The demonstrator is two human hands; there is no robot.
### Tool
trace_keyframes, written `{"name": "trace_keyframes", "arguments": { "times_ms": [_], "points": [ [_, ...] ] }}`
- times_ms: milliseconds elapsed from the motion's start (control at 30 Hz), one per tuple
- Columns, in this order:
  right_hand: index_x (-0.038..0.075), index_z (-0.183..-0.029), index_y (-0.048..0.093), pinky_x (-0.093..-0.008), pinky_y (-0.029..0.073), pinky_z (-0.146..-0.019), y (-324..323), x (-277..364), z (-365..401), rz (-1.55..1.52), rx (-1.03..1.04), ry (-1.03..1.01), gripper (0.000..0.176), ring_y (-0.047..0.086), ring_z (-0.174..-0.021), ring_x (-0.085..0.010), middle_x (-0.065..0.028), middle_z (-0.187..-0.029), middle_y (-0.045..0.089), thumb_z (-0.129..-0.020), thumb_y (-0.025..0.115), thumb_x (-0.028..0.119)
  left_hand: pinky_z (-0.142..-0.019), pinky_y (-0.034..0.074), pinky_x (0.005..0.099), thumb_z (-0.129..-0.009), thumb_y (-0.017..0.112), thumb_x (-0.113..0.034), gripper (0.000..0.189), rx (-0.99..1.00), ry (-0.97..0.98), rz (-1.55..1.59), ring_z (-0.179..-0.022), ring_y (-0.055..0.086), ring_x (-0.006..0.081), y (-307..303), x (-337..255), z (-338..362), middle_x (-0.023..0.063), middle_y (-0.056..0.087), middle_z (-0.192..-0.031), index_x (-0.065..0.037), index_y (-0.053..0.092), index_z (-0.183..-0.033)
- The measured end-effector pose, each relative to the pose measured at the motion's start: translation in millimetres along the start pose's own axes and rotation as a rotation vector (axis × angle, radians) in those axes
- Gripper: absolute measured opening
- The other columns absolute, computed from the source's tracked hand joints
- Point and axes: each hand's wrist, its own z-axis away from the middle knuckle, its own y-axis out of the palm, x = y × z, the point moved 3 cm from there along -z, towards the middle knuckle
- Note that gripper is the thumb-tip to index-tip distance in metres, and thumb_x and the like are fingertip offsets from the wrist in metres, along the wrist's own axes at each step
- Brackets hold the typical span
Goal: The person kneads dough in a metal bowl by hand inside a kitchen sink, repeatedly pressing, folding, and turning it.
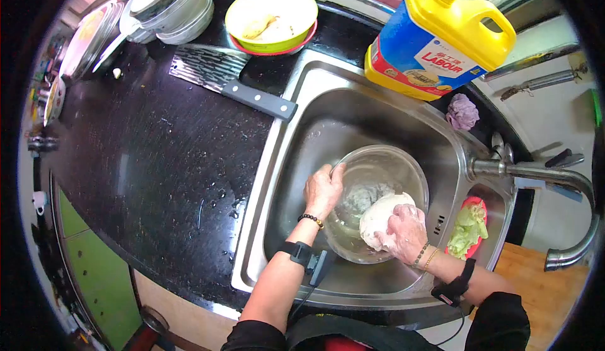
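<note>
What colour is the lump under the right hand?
The lump is creamy white; the head view shows it.

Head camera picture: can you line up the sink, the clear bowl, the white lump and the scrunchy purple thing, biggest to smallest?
1. Sink
2. Clear bowl
3. White lump, partly hidden by the right hand
4. Scrunchy purple thing

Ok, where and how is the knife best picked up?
Probably by the handle, coming from the sink side. The knife lies broad face up on the counter, handle end reaching the sink's rim and wide blade pointing away, so the fingers could close around the handle clear of the blade.
</note>
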Motion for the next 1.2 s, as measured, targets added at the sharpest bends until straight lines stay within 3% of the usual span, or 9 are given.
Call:
{"name": "trace_keyframes", "arguments": {
  "times_ms": [67,233,333,600,767,867,1100,1200],
  "points": [
    [0.006,-0.071,0.057,-0.0468,0.032,-0.083,15,-6,-1,-0.018,-0.044,0.016,0.029,0.045,-0.098,-0.0333,-0.0150,-0.094,0.051,-0.068,0.063,0.034,-0.063,0.043,0.0475,-0.084,0.049,-0.042,0.044,-0.003,-0.005,-0.009,-0.072,0.056,0.0418,1,3,0,0.0229,0.058,-0.071,-0.001,0.055,-0.070],
    [0.007,-0.069,0.054,-0.0457,0.032,-0.083,31,-19,-2,0.005,-0.209,-0.248,0.016,0.047,-0.093,-0.0329,-0.0128,-0.092,0.051,-0.067,0.059,0.022,-0.063,0.043,0.0476,-0.084,0.048,-0.042,0.044,0.007,0.008,-0.009,-0.072,0.056,0.0419,-1,-2,-1,0.0231,0.058,-0.071,-0.001,0.055,-0.070],
    [0.008,-0.070,0.053,-0.0448,0.033,-0.082,42,-18,-10,0.049,-0.254,-0.311,0.016,0.048,-0.091,-0.0313,-0.0116,-0.090,0.050,-0.066,0.058,0.022,-0.063,0.043,0.0479,-0.084,0.048,-0.041,0.044,0.003,0.007,-0.010,-0.072,0.056,0.0423,1,1,0,0.0237,0.058,-0.071,-0.001,0.055,-0.071],
    [0.013,-0.071,0.054,-0.0421,0.033,-0.076,61,-4,-37,0.116,-0.178,-0.240,0.012,0.048,-0.086,-0.0270,-0.0086,-0.082,0.049,-0.069,0.058,0.024,-0.063,0.042,0.0488,-0.085,0.047,-0.042,0.045,-0.016,0.021,-0.049,-0.072,0.055,0.0430,3,0,-1,0.0241,0.058,-0.071,0.000,0.055,-0.072],
    [0.013,-0.070,0.055,-0.0427,0.033,-0.074,70,-7,-56,0.109,-0.241,-0.248,0.011,0.049,-0.084,-0.0264,-0.0081,-0.079,0.051,-0.069,0.057,0.024,-0.061,0.041,0.0491,-0.085,0.047,-0.043,0.046,-0.028,0.019,-0.037,-0.070,0.055,0.0434,2,-1,1,0.0238,0.057,-0.069,0.000,0.053,-0.069],
    [0.012,-0.067,0.056,-0.0422,0.034,-0.073,70,-7,-72,0.145,-0.206,-0.232,0.013,0.051,-0.076,-0.0262,-0.0084,-0.072,0.052,-0.068,0.056,0.026,-0.060,0.041,0.0490,-0.085,0.047,-0.043,0.046,-0.037,0.008,-0.026,-0.069,0.054,0.0435,3,0,1,0.0238,0.057,-0.068,0.000,0.052,-0.067],
    [0.011,-0.063,0.055,-0.0411,0.036,-0.071,71,-12,-106,0.126,-0.201,-0.207,0.017,0.052,-0.076,-0.0264,-0.0096,-0.072,0.052,-0.070,0.054,0.026,-0.057,0.040,0.0480,-0.085,0.049,-0.041,0.045,-0.059,0.010,-0.023,-0.066,0.053,0.0429,3,-3,3,0.0230,0.056,-0.066,-0.001,0.052,-0.065],
    [0.010,-0.068,0.057,-0.0421,0.036,-0.073,73,-15,-118,0.117,-0.174,-0.201,0.019,0.052,-0.079,-0.0273,-0.0106,-0.074,0.054,-0.070,0.054,0.028,-0.057,0.040,0.0479,-0.085,0.049,-0.041,0.045,-0.065,0.011,-0.026,-0.065,0.053,0.0427,2,-3,3,0.0226,0.055,-0.065,-0.001,0.051,-0.065]
  ]
}}
